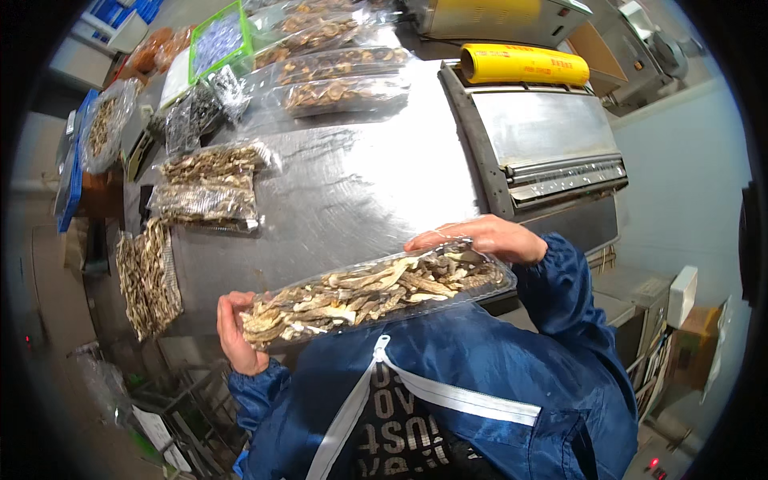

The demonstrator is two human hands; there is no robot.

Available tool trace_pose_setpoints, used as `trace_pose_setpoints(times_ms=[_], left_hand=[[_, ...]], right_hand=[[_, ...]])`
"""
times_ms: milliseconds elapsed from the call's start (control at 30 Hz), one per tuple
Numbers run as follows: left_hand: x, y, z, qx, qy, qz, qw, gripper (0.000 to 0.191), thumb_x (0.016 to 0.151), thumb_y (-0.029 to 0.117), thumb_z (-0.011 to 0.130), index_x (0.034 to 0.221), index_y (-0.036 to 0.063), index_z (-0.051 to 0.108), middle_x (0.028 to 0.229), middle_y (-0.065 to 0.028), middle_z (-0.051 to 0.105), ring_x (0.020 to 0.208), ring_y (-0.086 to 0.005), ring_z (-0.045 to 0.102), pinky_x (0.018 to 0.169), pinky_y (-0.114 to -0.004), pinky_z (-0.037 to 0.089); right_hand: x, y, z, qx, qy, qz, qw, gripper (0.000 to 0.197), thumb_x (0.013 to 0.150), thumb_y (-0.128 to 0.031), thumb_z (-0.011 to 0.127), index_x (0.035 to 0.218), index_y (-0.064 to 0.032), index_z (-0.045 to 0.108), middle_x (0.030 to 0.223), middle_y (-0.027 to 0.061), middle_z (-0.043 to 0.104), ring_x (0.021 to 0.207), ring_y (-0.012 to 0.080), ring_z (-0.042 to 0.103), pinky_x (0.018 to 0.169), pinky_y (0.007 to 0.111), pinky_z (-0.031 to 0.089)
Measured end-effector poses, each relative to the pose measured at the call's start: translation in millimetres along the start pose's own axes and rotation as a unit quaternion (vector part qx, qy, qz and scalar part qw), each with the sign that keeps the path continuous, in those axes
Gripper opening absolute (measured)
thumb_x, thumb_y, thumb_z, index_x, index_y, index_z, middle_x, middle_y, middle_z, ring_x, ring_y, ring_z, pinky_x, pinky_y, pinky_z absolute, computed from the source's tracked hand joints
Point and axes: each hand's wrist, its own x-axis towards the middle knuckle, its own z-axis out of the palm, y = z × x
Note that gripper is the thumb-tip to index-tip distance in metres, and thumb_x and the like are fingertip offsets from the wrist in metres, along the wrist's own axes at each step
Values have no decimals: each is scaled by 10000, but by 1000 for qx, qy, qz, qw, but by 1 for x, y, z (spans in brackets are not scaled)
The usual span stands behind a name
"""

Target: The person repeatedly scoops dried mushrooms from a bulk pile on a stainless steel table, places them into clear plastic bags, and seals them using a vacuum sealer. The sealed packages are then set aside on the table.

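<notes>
A long clear plastic tray of dried mushroom pieces (378,294) is held tilted close to my chest, over the near edge of a steel table (336,198). My left hand (237,333) grips its left end, fingers behind and thumb at the side. My right hand (489,237) holds the far side near the right end. Some fingers of both hands are hidden behind the tray. At the table's left lie another open-looking tray of dried pieces (149,279) and two film-covered trays, one (207,201) in front of the other (213,161).
A wrapping machine (543,129) bearing a yellow film roll (525,64) stands at right. Several packed trays of dried slices (348,93) lie at the back. A green basket (245,36), a bag of dark dried goods (191,117) and a blue crate (77,174) are at left.
</notes>
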Motion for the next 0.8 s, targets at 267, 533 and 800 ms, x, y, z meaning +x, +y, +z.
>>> trace_pose_setpoints(times_ms=[267,533,800], left_hand=[[7,-1,7,23,-24,24,999,317,1025,207,338,801,28,473,816,-80,512,785,-155,517,787,-313,462],[2,-4,10,10,-59,33,998,310,1033,215,299,812,50,442,794,-58,451,756,-163,503,918,-422,461],[1,-3,15,52,-76,45,995,333,1033,230,302,824,30,467,817,-78,483,777,-183,515,939,-444,456]], right_hand=[[5,-7,-10,44,-12,66,997,630,911,-322,549,1425,-17,351,1319,173,528,1244,280,479,1045,347,357],[24,-22,-20,-94,-82,3,992,553,957,-316,471,1422,-41,351,1413,164,424,1228,332,492,1035,415,387],[9,-15,-22,-66,-97,63,991,510,972,-309,439,1374,5,427,1407,184,434,1312,314,402,1091,377,294]])
